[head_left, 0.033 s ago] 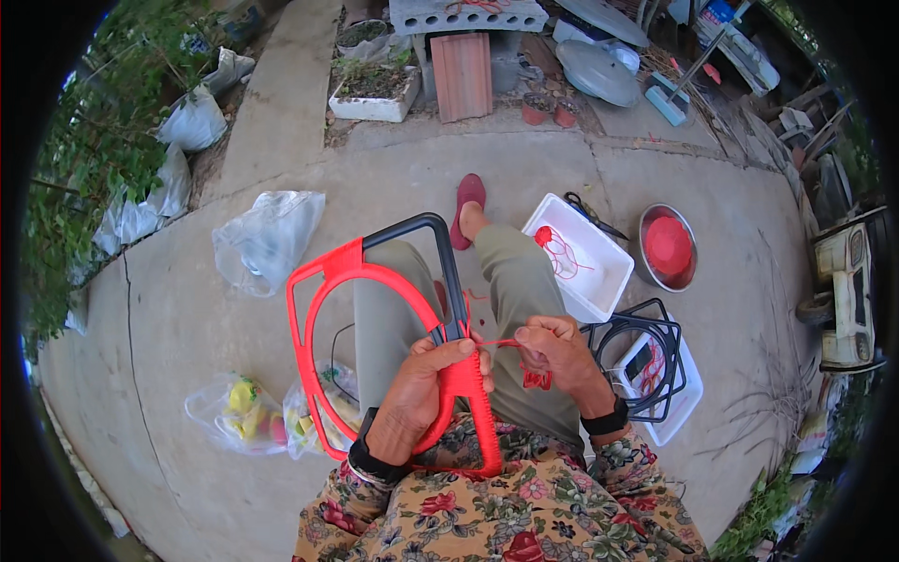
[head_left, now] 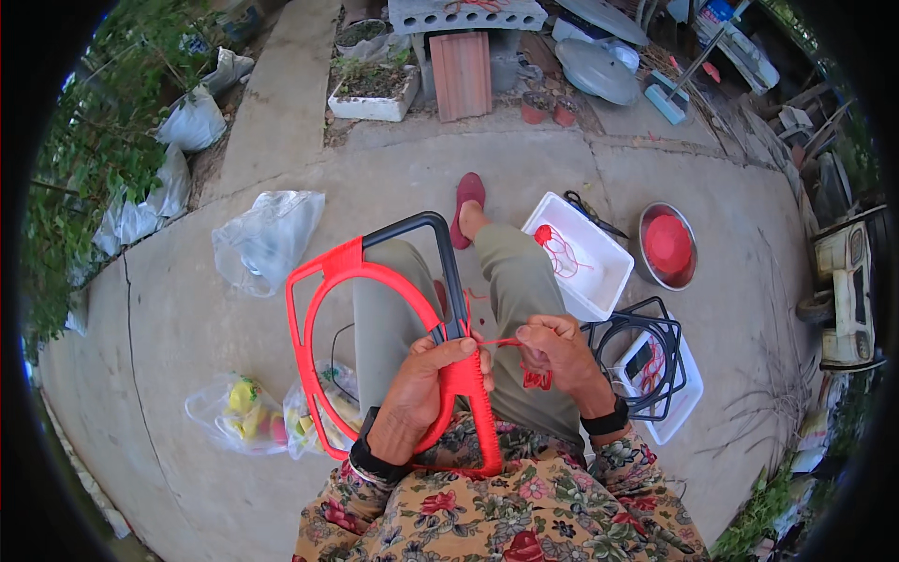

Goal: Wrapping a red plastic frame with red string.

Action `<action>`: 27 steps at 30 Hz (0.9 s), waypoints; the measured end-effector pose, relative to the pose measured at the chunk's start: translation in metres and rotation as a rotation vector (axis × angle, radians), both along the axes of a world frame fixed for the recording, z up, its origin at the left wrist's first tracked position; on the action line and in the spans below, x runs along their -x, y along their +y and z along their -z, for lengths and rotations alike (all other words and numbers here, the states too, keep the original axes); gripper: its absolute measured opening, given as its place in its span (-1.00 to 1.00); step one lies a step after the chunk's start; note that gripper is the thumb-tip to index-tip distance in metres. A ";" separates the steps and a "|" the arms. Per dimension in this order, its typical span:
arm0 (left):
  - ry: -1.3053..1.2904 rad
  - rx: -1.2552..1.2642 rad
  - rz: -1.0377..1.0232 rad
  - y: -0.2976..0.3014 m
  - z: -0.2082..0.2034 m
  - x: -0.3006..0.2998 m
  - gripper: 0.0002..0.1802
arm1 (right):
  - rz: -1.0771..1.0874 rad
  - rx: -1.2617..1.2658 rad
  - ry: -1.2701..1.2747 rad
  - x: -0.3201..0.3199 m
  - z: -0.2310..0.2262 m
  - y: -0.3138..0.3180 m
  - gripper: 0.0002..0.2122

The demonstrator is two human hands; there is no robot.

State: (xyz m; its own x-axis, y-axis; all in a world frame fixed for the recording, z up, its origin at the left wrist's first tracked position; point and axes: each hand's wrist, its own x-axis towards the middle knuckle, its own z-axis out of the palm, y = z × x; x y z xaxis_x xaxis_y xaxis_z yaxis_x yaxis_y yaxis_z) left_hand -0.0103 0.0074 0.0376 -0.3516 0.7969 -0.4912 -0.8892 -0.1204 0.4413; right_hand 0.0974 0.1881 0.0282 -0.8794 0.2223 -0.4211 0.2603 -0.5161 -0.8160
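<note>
Across my lap leans an angular frame with a ring inside it [head_left: 344,265]. Red cord wraps much of it, while the upper right bar and part of the ring are bare black. My left hand [head_left: 412,386] is closed around the frame's right bar, its thumb pressed near where the wrapping meets the black part. From that spot a short taut length of red cord [head_left: 501,342] runs to my right hand [head_left: 564,348], which is closed on it. A small bundle of the same cord [head_left: 537,379] hangs beneath my right fingers.
To the right are a white box [head_left: 609,281] with red cord, black scissors [head_left: 599,215], a metal bowl [head_left: 693,239] with something red, and black frames [head_left: 670,375] over a white tray [head_left: 688,398]. Plastic bags [head_left: 267,239] lie left, some holding yellow things [head_left: 245,412].
</note>
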 end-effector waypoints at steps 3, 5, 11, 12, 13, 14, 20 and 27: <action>-0.020 0.053 -0.051 0.003 -0.003 0.000 -0.79 | 0.013 -0.003 0.025 -0.005 -0.003 -0.002 -0.70; -0.041 0.047 -0.052 0.000 -0.003 -0.001 -0.79 | 0.013 -0.004 0.034 -0.010 -0.003 -0.005 -0.70; -0.053 -0.030 -0.081 -0.004 0.008 -0.006 -0.85 | -0.038 0.218 0.006 -0.020 0.019 -0.006 -0.71; -0.053 -0.039 -0.081 -0.003 0.007 -0.009 -0.85 | -0.046 0.106 -0.056 -0.019 0.020 -0.005 -0.76; -0.041 -0.024 -0.162 -0.004 0.005 -0.013 -0.84 | -0.055 0.002 -0.118 -0.015 0.018 -0.007 -0.79; -0.030 -0.010 -0.243 -0.005 0.004 -0.015 -0.83 | -0.054 0.001 -0.118 -0.010 0.013 -0.005 -0.79; 0.055 -0.007 -0.369 -0.016 0.028 -0.024 -0.84 | -0.005 -0.656 -0.062 0.010 -0.032 -0.016 -0.78; 0.013 0.106 -0.405 -0.020 0.014 -0.031 -0.84 | -0.038 -0.644 0.088 0.010 -0.035 -0.054 -0.83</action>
State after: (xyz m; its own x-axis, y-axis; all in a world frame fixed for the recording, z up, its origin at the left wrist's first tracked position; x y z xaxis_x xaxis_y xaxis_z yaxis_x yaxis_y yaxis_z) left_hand 0.0204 -0.0122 0.0241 -0.6331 0.5384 -0.5562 -0.7735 -0.4128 0.4809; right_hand 0.0874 0.1342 0.0634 -0.9166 0.3746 -0.1400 0.1870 0.0919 -0.9781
